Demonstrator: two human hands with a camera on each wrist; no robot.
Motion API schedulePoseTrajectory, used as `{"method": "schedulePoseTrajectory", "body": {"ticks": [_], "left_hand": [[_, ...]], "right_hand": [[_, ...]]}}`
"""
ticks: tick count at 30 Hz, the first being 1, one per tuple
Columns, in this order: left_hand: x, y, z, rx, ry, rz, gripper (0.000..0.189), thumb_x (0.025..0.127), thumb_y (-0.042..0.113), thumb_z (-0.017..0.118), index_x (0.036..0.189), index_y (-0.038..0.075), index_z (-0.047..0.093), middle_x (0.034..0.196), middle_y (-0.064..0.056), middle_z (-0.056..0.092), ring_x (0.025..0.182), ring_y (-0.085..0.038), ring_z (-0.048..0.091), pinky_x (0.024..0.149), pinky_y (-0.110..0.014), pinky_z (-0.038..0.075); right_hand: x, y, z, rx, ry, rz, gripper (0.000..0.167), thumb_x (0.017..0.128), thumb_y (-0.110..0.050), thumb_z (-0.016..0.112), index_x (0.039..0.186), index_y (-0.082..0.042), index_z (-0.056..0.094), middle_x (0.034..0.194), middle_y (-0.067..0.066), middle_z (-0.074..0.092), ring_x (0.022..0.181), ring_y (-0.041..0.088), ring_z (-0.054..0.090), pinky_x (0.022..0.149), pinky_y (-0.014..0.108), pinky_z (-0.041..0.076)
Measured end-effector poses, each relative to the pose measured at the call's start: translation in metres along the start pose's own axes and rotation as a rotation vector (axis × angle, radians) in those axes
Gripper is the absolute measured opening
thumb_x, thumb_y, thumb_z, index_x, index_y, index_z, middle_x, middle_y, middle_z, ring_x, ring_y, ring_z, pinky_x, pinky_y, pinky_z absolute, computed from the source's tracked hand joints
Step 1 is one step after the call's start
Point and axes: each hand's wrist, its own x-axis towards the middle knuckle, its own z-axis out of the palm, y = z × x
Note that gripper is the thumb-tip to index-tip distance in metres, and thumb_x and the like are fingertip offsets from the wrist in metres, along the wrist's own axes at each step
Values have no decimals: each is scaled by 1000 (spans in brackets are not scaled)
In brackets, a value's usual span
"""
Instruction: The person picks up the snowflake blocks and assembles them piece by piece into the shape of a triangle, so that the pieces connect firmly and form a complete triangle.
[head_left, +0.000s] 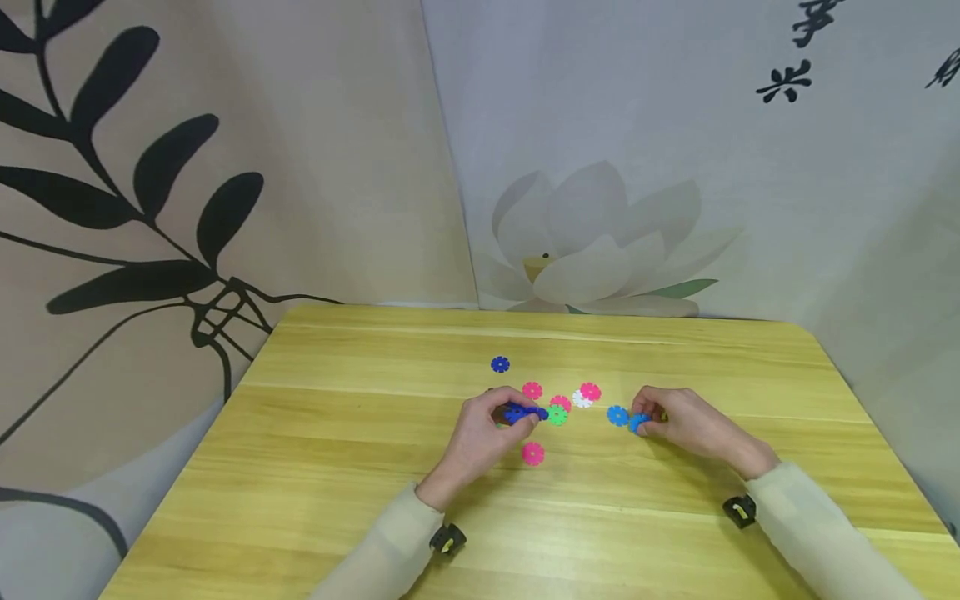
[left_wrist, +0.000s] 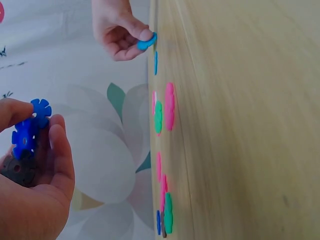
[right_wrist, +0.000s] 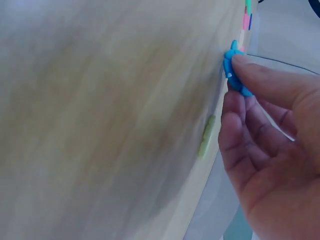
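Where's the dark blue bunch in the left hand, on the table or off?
Off: the left hand holds the dark blue bunch up, and the left wrist view shows wall between it and the table.

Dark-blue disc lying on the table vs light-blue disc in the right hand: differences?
Colour: the dark-blue disc is deeper blue than the light-blue disc. Pose: the dark-blue disc lies flat on the table; the light-blue disc is tilted, pinched by the right hand. Both have notched rims.
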Motion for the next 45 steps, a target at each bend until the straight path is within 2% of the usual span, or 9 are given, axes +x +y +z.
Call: {"method": "schedulePoseTrajectory", "body": {"ticks": [5, 15, 26, 30, 34, 39, 45], "left_hand": [[1, 0, 3, -4, 9, -9, 10, 92, 14, 78, 100, 9, 74, 99, -3, 73, 81, -15, 64, 71, -25, 56], [1, 1, 6, -11, 28, -8, 9, 93, 15, 76, 99, 8, 74, 96, -3, 70, 81, -18, 61, 69, -24, 53], [3, 2, 8, -19, 34, -29, 10, 96, 16, 74, 100, 8, 74, 96, -5, 70, 81, -26, 61, 67, -23, 52], [4, 4, 10, -27, 33, -21, 9, 96, 16, 74, 100, 8, 74, 97, -5, 70, 83, -24, 62, 71, -23, 53], [6, 5, 11, -38, 21, -6, 9, 96, 15, 74, 101, 8, 74, 98, -4, 70, 82, -20, 61, 72, -24, 53], [7, 6, 12, -49, 10, -1, 10, 97, 15, 72, 102, 8, 74, 99, -4, 71, 83, -18, 62, 73, -24, 54], [3, 3, 12, -60, 4, 1, 9, 98, 14, 71, 103, 8, 73, 100, -4, 70, 87, -21, 64, 76, -26, 57]], "right_hand": [[-7, -2, 0, 52, 44, 22, 14, 93, -9, 78, 98, -16, 67, 85, -9, 64, 78, 8, 58, 69, 24, 52], [-11, -22, 0, 140, 181, 39, 13, 95, -8, 76, 105, -9, 69, 96, -1, 72, 83, 13, 69, 70, 25, 59], [-11, -51, 8, 316, 238, 86, 18, 96, -15, 76, 111, -8, 69, 100, 2, 72, 90, 20, 73, 78, 28, 60], [-11, -61, 12, 367, 276, 103, 20, 95, -14, 77, 112, -7, 69, 98, 5, 70, 88, 28, 74, 77, 32, 62], [-9, -72, 14, 474, 308, 124, 23, 95, -13, 76, 115, -3, 67, 96, 10, 69, 87, 35, 74, 77, 38, 63], [-7, -87, 16, 597, 318, 138, 28, 97, -12, 74, 118, 3, 64, 93, 14, 67, 82, 33, 74, 77, 35, 63], [0, -102, 24, 671, 276, 139, 30, 97, -12, 74, 120, 4, 63, 90, 20, 68, 77, 33, 73, 74, 35, 63]]}}
